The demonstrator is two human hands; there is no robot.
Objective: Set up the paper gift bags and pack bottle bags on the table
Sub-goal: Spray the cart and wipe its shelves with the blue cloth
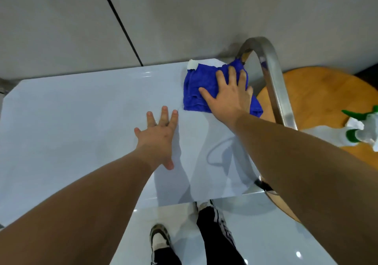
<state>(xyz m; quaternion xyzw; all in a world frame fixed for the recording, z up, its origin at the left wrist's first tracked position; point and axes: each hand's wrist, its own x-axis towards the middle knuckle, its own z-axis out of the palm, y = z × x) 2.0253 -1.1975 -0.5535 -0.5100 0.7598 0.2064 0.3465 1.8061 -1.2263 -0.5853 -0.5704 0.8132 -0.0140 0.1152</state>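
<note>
Glossy white table (71, 111) w/ blue cloth (196, 88), grey wall (184, 15) behind

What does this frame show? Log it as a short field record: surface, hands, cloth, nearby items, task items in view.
surface: pale glossy table
left hand: fingers straight, flat on the table
right hand: fingers spread, pressing on the blue cloth
cloth position: far right corner of the table, beside a curved metal bar
nearby: round wooden surface on the right holding a white and green item
gift bags or bottle bags: none visible
</note>
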